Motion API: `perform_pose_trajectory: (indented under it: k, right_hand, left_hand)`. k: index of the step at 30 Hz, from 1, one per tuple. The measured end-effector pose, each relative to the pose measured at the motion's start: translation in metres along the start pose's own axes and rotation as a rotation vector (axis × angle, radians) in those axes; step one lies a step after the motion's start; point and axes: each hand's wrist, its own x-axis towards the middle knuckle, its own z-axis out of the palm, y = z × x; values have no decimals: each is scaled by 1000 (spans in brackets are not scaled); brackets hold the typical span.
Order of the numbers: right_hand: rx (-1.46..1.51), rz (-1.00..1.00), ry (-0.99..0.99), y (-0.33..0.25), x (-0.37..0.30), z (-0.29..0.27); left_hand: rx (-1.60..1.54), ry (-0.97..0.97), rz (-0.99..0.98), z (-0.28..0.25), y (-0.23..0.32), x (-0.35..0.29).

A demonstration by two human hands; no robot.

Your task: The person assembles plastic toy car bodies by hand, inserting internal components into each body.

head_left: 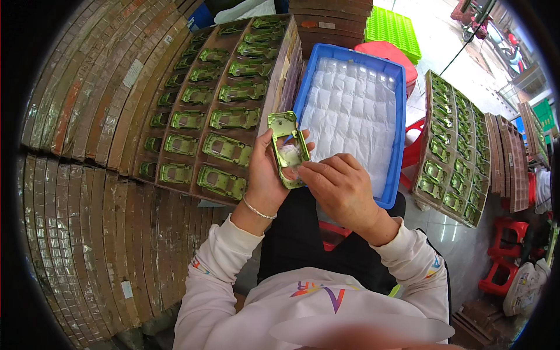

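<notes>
My left hand is wrapped around a green toy car body, a hollow shell tilted upright over my lap. My right hand has its fingers pinched together at the shell's lower right edge. Something clear or whitish shows inside the shell's opening by those fingertips, too small and glossy to name. Left of my hands, a brown partitioned tray holds rows of similar green car bodies. Just beyond them stands a blue plastic bin, lined with rows of white, soft-looking packets.
Stacks of brown trays wall in the left side. To the right, another tray of green car bodies leans at an angle. Red stools stand at the far right. A bright green crate sits behind the bin.
</notes>
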Motion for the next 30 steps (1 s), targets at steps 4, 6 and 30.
perform_pose_trajectory:
  k: [4, 6, 30]
  right_hand:
    - [-49, -10, -34, -1, 1, 5]
    - [-62, -28, -23, -1, 1, 6]
    - [-152, 23, -194, 5, 4, 0]
  left_hand:
    - [-8, 0, -2, -2, -1, 1]
    - [-16, 15, -7, -2, 0, 1]
    - [64, 41, 25, 19, -15, 4]
